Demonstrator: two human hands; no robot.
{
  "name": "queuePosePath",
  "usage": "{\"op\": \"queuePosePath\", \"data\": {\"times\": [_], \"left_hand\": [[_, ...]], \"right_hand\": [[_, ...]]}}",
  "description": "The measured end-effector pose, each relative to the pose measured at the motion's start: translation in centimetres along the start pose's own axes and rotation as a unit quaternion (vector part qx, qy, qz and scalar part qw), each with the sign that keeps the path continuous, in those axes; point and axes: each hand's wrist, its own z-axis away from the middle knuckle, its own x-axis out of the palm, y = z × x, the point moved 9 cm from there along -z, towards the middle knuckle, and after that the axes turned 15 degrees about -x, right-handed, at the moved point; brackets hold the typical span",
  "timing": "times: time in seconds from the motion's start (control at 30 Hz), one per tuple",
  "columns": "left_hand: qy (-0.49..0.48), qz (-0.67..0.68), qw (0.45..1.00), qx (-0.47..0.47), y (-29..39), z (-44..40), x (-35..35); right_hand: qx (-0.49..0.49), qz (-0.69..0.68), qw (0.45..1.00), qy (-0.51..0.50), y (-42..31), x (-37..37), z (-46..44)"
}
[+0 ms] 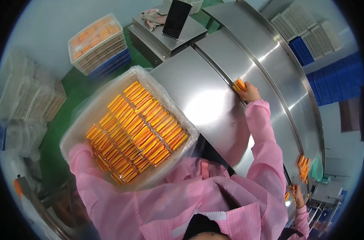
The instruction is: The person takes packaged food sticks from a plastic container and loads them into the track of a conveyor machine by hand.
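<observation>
My right hand [250,93] is closed around a small bunch of orange-and-yellow packets [240,85] by the dark channel in the steel table. My left arm reaches down to the left side of a plastic-lined white crate [182,116]. Its pink sleeve [81,154] shows, but the fingers are hidden at the crate's edge, so I cannot tell whether they hold anything. Inside the crate, rows of thin packets [144,136] stand packed side by side on edge, shiny as if wrapped.
A curved steel table [198,92] extends to the right. Another person's hand [297,195] works near more packets [303,168]. A dark phone [177,19] and a cloth [153,18] rest on a steel box. Filled stacked crates [98,40] stand back left; blue crates [336,82] are at right.
</observation>
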Motion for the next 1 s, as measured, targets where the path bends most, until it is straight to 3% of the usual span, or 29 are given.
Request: {"op": "queuePosePath", "data": {"times": [0.07,0.17,0.3,0.37,0.47,0.87,1.0], "left_hand": [[-0.002,0.011,1.000,-0.026,-1.1,0.5,-0.5],[0.000,0.024,0.998,-0.060,-2.5,1.2,-1.7],[0.001,0.050,0.992,-0.112,-5.0,2.2,-2.9],[0.002,0.066,0.988,-0.139,-6.3,2.7,-3.4],[0.004,0.087,0.980,-0.179,-8.4,3.1,-4.3],[-0.015,0.146,0.937,-0.316,-13.5,3.0,-4.9],[-0.014,0.160,0.944,-0.287,-17.1,-1.9,-4.0]], "right_hand": [[-0.041,0.014,0.999,0.019,0.6,0.6,-0.1],[-0.027,-0.022,0.997,0.066,0.3,-0.2,0.0],[-0.049,-0.076,0.995,0.042,0.0,1.2,-1.4],[-0.083,-0.004,0.995,0.047,-0.5,2.0,-2.3],[-0.060,0.028,0.995,0.074,-0.2,2.3,-2.7],[-0.068,0.020,0.996,0.058,-0.7,2.2,0.4],[-0.061,0.010,0.995,0.077,1.1,2.8,1.6]]}}
